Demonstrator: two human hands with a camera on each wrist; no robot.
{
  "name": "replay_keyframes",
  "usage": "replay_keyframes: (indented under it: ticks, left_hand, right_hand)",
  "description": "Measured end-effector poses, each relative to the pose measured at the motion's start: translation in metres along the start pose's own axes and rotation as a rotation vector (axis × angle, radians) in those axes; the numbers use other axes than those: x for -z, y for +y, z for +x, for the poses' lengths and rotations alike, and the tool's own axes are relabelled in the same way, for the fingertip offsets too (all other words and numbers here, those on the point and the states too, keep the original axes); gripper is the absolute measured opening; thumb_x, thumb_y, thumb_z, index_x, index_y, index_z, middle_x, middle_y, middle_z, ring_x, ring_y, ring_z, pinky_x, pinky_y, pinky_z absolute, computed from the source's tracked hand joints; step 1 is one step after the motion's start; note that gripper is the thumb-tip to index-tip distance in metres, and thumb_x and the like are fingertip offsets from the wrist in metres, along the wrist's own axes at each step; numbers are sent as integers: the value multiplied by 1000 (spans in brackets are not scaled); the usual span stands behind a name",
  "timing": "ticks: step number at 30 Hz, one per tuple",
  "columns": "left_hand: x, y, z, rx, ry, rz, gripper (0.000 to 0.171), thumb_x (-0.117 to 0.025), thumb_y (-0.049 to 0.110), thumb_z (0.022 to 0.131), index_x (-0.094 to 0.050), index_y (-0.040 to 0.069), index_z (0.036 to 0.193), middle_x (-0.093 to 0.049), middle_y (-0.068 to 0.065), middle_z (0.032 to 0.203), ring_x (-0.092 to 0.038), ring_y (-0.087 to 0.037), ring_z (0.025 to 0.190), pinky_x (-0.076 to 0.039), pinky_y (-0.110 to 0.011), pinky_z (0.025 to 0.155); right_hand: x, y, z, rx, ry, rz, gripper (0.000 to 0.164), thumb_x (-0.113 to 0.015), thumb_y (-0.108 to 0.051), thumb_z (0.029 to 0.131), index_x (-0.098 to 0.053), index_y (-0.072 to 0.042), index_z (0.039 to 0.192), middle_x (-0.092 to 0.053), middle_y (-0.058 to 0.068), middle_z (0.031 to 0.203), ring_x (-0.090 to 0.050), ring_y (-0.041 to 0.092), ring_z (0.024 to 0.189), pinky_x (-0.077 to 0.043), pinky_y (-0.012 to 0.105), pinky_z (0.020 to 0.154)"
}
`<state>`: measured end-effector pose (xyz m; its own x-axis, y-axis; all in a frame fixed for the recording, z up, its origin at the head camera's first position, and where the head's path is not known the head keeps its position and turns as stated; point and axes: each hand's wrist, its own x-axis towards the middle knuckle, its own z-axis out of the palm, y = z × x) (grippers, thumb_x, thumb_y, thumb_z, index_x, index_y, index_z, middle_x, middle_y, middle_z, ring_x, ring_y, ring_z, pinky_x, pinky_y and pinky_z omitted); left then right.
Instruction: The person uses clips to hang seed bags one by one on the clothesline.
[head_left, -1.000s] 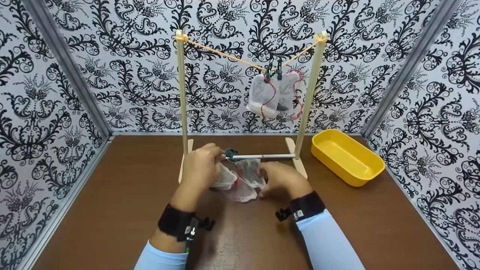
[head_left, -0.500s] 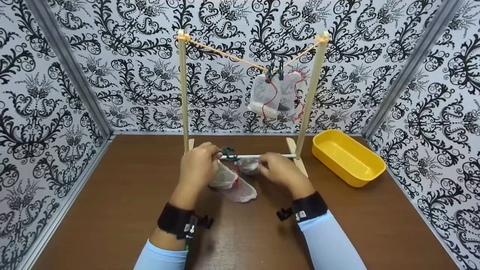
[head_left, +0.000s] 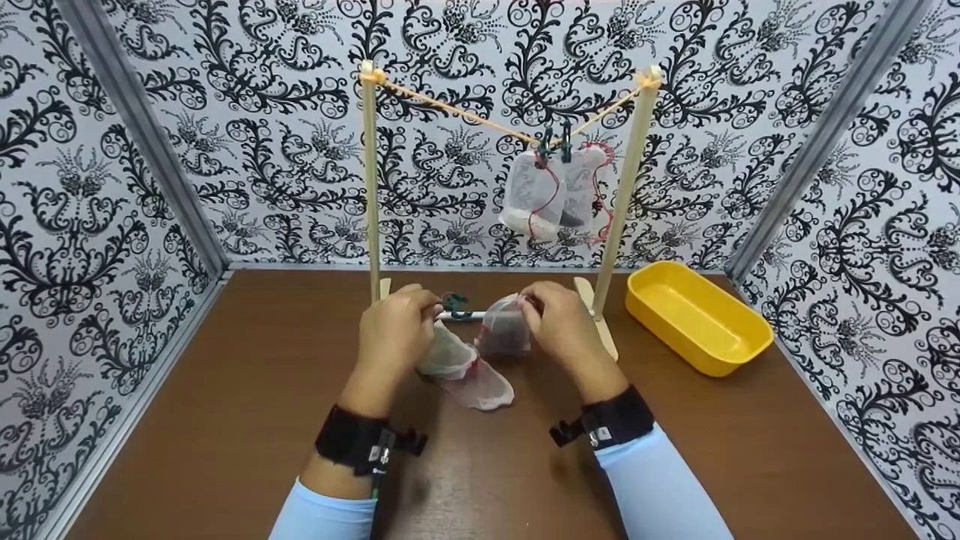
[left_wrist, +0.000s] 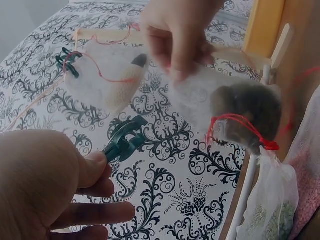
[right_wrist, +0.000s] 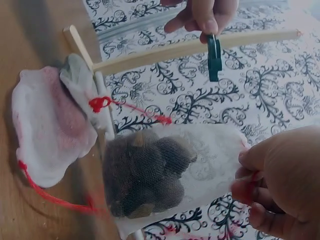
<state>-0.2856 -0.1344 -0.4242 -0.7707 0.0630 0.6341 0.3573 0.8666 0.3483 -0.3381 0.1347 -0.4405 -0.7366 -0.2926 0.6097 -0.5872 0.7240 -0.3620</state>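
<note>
In the left wrist view my left hand (left_wrist: 45,185) pinches a green clothespin (left_wrist: 122,142) between thumb and finger. My right hand (head_left: 562,322) grips the top edge of a white mesh drawstring bag (right_wrist: 150,172), which hangs with dark, rounded pieces in its bottom. A red cord shows beside it. Two more mesh bags lie on the table below my left hand: one with greenish contents (head_left: 448,356) and one with pinkish contents (head_left: 484,386), their red cords loose.
Behind the hands stands a wooden rack, its left post (head_left: 371,180) and right post (head_left: 634,180) joined by a sagging orange string (head_left: 457,112). Clothespins hold two mesh bags there, a left one (head_left: 525,187) and a right one (head_left: 581,187). A yellow tray (head_left: 686,330) sits at the right.
My right hand has taken hold of the bag with the dark pieces and raised it off the table, away from the other two. The left hand has barely moved.
</note>
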Motion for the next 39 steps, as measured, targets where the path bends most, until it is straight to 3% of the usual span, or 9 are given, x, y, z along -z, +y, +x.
replay_keyframes:
  ticks: [7, 15, 18, 21, 25, 28, 32, 35, 39]
  left_hand:
    - [1, 2, 5, 3, 21, 7, 7, -84, 19, 100, -88, 13, 100, -82, -2, 94, -82, -36, 81, -68, -55, 70]
    - [17, 11, 17, -18, 91, 15, 5, -82, 16, 100, -85, 12, 102, -84, -2, 98, -80, -37, 78, -66, -54, 65]
    - [33, 17, 39, -77, 142, 52, 7, -77, 7, 100, -84, 10, 100, -84, -4, 97, -77, -33, 68, -63, -47, 57]
    - [53, 27, 70, -135, 193, 90, 14, -71, 0, 101, -82, 7, 99, -82, -7, 97, -71, -31, 62, -58, -42, 50]
    - [83, 47, 119, -178, 211, 101, 17, -64, 5, 110, -80, 4, 104, -81, -11, 102, -70, -32, 66, -60, -42, 55]
    - [100, 62, 155, -176, 159, 121, 22, -60, 14, 116, -80, 3, 114, -81, -10, 112, -75, -31, 77, -65, -40, 67]
    - [111, 80, 194, -147, 21, 238, 25, -55, 13, 118, -78, 4, 125, -79, -7, 122, -79, -27, 91, -67, -34, 78]
    - [112, 88, 211, -158, -37, 300, 25, -55, 6, 117, -78, 5, 126, -78, -6, 125, -78, -25, 96, -68, -32, 81]
    - [106, 95, 222, -171, -72, 349, 26, -56, 1, 115, -79, 5, 126, -77, -9, 125, -78, -28, 97, -69, -36, 82]
  right_hand:
    - [25, -22, 16, -4, 93, -72, 12, -80, -11, 102, -81, 0, 102, -82, 19, 97, -79, 39, 90, -68, 53, 84]
    - [85, -70, 76, -8, 37, -260, 20, -77, -21, 107, -78, -1, 104, -77, 19, 104, -73, 40, 93, -66, 52, 83]
    - [107, -88, 103, -19, -7, -331, 26, -74, -27, 110, -76, -1, 106, -71, 16, 105, -66, 34, 94, -64, 48, 82]
    - [123, -99, 129, -28, -28, -358, 27, -71, -28, 112, -76, -1, 108, -67, 13, 104, -62, 31, 93, -62, 44, 83]
    - [132, -103, 158, -86, -68, -350, 27, -70, -28, 113, -77, -3, 107, -65, 10, 105, -60, 28, 94, -59, 41, 85]
    - [132, -101, 173, -141, -99, -342, 27, -70, -30, 113, -77, -5, 107, -67, 9, 108, -61, 26, 97, -59, 40, 86]
    - [131, -97, 185, -188, -93, -320, 25, -72, -30, 112, -80, -6, 110, -70, 9, 112, -63, 26, 100, -59, 40, 90]
    - [130, -96, 191, -209, -76, -307, 24, -73, -31, 112, -82, -8, 113, -73, 9, 114, -65, 26, 102, -60, 41, 92]
    - [128, -97, 195, -223, -66, -301, 28, -74, -36, 112, -83, -10, 113, -77, 9, 115, -68, 26, 101, -61, 40, 90]
